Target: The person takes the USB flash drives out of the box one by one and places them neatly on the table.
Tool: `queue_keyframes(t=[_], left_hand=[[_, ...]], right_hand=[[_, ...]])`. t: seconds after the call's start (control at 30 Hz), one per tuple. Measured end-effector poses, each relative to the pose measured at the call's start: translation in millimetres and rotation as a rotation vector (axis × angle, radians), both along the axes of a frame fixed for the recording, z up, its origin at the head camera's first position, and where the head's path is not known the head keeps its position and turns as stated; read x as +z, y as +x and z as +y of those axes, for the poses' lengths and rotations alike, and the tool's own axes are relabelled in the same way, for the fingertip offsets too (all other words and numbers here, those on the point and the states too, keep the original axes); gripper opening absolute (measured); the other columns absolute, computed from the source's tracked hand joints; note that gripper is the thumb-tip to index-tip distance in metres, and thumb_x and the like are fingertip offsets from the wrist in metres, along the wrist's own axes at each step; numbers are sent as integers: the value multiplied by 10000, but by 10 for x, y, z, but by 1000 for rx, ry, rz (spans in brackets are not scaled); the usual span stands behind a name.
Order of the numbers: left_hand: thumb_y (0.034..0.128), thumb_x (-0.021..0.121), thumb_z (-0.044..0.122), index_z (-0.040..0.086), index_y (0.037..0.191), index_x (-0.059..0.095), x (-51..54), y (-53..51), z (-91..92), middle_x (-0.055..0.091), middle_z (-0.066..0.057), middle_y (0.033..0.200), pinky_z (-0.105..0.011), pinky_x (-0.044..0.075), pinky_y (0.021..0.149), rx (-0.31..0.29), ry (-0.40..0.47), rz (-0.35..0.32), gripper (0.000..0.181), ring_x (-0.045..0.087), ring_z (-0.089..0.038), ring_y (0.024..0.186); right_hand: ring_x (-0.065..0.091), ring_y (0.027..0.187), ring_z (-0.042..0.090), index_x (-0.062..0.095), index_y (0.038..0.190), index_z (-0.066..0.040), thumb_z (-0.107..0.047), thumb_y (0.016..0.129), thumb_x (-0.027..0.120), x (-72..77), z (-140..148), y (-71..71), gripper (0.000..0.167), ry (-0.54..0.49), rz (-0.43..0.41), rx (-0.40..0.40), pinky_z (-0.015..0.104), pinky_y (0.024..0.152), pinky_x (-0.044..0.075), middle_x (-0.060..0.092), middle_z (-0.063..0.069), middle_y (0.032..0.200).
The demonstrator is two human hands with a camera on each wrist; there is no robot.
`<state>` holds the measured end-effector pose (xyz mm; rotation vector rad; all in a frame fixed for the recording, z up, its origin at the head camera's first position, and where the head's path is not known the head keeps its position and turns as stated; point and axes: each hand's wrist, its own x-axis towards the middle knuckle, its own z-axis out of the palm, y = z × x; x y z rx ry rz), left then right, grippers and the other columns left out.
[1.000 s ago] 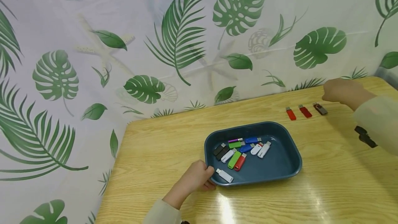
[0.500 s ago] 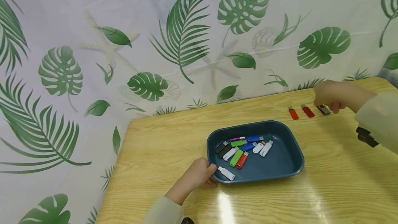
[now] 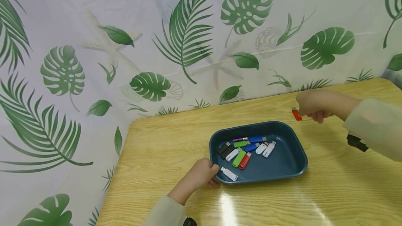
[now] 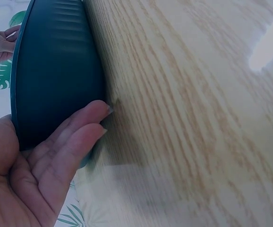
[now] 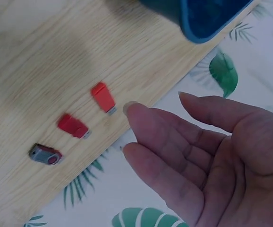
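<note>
Red USB stick (image 5: 103,98): on table (image 3: 169,142), outside tray (image 3: 276,166), at end of row with dark-red stick (image 5: 72,125) and grey-red stick (image 5: 45,154). Right hand (image 3: 313,103): nearby, empty, thumb and fingers parted. Left hand (image 3: 203,174): pinching tray rim. Apparent step: stick selection. Next, probably: lower fingertips, pinch stick, lift.

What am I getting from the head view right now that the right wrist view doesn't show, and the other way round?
Head view only: the left hand gripping a corner of the blue tray, and the mixed-colour USB drives inside it.

Right wrist view only: the dark red USB drive and the grey swivel USB drive.

Both: the right hand, the bright red USB drive, part of the tray, the wooden table and the leaf-print backdrop.
</note>
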<state>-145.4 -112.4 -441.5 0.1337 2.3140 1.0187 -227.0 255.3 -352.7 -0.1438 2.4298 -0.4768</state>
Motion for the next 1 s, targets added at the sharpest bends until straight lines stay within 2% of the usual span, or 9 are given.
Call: queue_keyframes(t=[0.27, 0.53, 0.77, 0.9, 1.0], left_hand=[[870, 449, 107, -42, 681, 616, 3, 4, -13, 685, -121, 636, -332, 559, 533, 6, 8, -3, 293, 690, -241, 587], [866, 453, 108, -36, 682, 615, -10, -1, -8, 682, -115, 632, -327, 555, 522, 9, 14, -1, 284, 687, -234, 579], [863, 450, 102, -37, 672, 610, -9, -1, -3, 681, -116, 632, -323, 553, 519, 11, 18, 0, 286, 688, -240, 581], [863, 452, 100, -38, 671, 610, -3, 1, -1, 683, -126, 637, -328, 555, 521, 15, 25, -4, 285, 692, -251, 591], [866, 452, 103, -37, 671, 609, 1, 1, -2, 685, -132, 644, -331, 556, 525, 11, 23, -4, 287, 694, -256, 599]], right_hand=[[576, 428, 131, 567, 644, -30, -127, 897, 531, 70, -366, 70, 274, 79, 39, 145, 237, 431, 448, 623, 79, 552], [599, 433, 160, 583, 618, -10, -102, 900, 524, 63, -714, 115, 302, 88, 68, 231, 277, 440, 481, 629, 76, 517], [624, 454, 172, 618, 676, -2, -137, 909, 557, -87, -1056, 101, 276, 133, 42, 278, 294, 458, 504, 645, 79, 533], [648, 484, 175, 633, 766, -1, -160, 910, 583, -195, -1273, 109, 220, 180, 14, 284, 281, 484, 523, 663, 91, 574], [662, 507, 188, 626, 803, -9, -164, 908, 594, -264, -1407, 122, 190, 172, -10, 277, 281, 499, 530, 677, 118, 632]])
